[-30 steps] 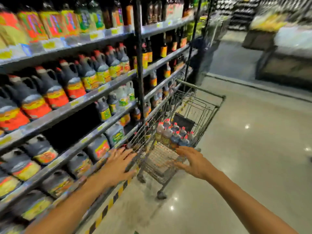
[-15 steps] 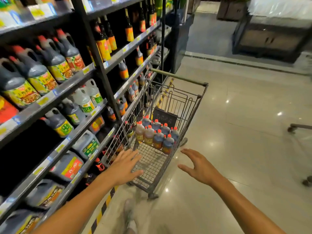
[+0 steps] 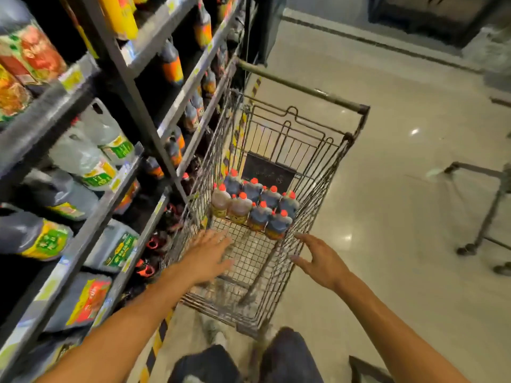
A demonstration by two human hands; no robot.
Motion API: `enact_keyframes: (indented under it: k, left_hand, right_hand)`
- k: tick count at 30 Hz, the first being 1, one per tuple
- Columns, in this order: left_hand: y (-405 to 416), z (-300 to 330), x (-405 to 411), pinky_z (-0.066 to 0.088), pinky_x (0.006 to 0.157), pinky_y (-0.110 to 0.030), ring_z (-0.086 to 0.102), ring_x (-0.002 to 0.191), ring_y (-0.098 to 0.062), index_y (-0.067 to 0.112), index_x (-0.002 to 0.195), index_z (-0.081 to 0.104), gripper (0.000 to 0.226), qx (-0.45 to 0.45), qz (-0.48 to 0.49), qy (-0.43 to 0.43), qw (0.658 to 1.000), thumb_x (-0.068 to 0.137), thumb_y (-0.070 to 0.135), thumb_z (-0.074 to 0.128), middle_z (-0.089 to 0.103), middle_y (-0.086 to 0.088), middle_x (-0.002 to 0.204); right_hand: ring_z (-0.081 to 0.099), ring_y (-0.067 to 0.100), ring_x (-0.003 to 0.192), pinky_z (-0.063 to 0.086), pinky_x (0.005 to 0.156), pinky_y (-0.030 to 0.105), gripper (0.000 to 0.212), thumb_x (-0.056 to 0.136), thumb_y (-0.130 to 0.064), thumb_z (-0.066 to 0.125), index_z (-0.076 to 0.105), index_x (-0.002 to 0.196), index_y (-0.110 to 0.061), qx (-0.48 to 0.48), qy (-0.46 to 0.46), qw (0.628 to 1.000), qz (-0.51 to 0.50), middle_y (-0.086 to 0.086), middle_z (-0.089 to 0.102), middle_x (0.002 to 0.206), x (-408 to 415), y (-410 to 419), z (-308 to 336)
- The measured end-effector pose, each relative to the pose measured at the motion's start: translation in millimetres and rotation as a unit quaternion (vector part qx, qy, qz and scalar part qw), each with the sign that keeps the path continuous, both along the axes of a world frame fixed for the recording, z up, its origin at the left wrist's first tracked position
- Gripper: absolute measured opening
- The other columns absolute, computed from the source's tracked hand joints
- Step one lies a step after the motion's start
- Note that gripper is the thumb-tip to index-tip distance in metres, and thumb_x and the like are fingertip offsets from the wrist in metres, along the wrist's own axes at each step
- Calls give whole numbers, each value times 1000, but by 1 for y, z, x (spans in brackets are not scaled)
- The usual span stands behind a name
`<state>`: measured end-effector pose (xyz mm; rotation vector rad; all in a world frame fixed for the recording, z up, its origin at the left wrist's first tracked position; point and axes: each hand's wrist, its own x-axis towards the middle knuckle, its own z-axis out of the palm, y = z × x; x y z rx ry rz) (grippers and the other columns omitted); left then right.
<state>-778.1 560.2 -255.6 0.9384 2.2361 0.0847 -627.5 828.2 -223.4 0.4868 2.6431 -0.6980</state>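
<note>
I count 8 bottles in 1 cart; L hand, R hand: fingers spread, empty; shelf tight on left.

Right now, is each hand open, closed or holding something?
Left hand: open, fingers spread above the cart, holding nothing.
Right hand: open, at the cart's right side, holding nothing.

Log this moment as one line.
left hand: open, over cart near end | right hand: open, beside cart's right wall | bottles: upright in cart, untouched
</note>
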Motion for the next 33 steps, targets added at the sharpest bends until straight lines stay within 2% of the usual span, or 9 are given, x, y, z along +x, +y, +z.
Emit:
enact_keyframes:
  k: [6, 10, 14, 17, 21, 23, 27, 30, 33]
  left_hand:
    - [38, -61, -44, -3, 124, -44, -8, 155, -26, 19, 161, 12, 72, -4, 7, -35, 999, 103, 55, 38, -1, -3, 169]
    - [54, -122, -62, -4, 123, -40, -7, 155, -22, 23, 161, 11, 70, -11, 40, -45, 998, 103, 54, 36, 2, 0, 169]
    - [69, -178, -67, -5, 123, -38, -8, 155, -19, 20, 161, 13, 69, -24, 53, -88, 994, 104, 51, 38, 2, 3, 169]
    - [73, -213, -68, 3, 124, -39, -9, 154, -18, 22, 160, 16, 69, -27, 59, -124, 990, 103, 51, 41, 2, 5, 168]
    - [75, -241, -70, 5, 123, -37, -11, 154, -18, 22, 160, 14, 68, -29, 59, -143, 987, 104, 49, 41, 0, 6, 168]
    - [73, -250, -70, 4, 123, -38, -10, 154, -18, 23, 160, 14, 69, -19, 61, -150, 987, 103, 50, 41, 0, 5, 168]
    - [66, -254, -72, 9, 124, -38, -10, 154, -16, 24, 161, 14, 69, -5, 73, -170, 983, 103, 50, 42, 0, 8, 168]
    - [62, -247, -73, 11, 123, -38, -9, 154, -14, 25, 160, 14, 69, 10, 70, -164, 984, 103, 50, 43, 1, 9, 168]
    - [57, -240, -76, 11, 122, -32, -2, 153, -12, 22, 160, 18, 71, 51, 69, -157, 984, 101, 48, 49, 9, 8, 166]
  right_hand:
    - [52, 29, 131, 43, 105, 36, 63, 96, -39, 66, 42, 150, -19, -35, -32, 999, -7, 10, 54, 146, -72, 31, -63]
    - [57, 43, 115, 48, 95, 45, 57, 88, -20, 74, 52, 137, -2, -42, -26, 998, -27, 23, 61, 128, -123, 49, -138]
    - [54, 46, 117, 46, 98, 48, 60, 83, -27, 71, 53, 132, 3, -24, -48, 998, -37, 26, 55, 130, -150, 64, -209]
    - [55, 45, 115, 49, 90, 48, 48, 86, -17, 71, 55, 128, 1, 0, -50, 997, -61, 26, 54, 131, -157, 64, -238]
    - [62, 38, 97, 43, 68, 33, 21, 93, -19, 65, 67, 113, -16, 33, -42, 993, -109, 12, 68, 103, -161, 68, -260]
    - [57, 32, 86, 37, 63, 25, 14, 94, -23, 61, 69, 105, -29, 32, -68, 987, -142, 1, 61, 83, -163, 72, -267]
    - [63, 39, 90, 36, 70, 32, 12, 89, -19, 65, 70, 100, -17, 54, -78, 988, -123, 15, 65, 89, -166, 72, -267]
    - [65, 41, 82, 32, 64, 30, 11, 85, -18, 69, 62, 78, -15, 62, -57, 992, -94, 13, 56, 71, -165, 69, -260]
    - [67, 42, 88, 39, 63, 34, 11, 87, -25, 70, 71, 90, -15, 76, -62, 995, -31, 18, 70, 84, -162, 61, -255]
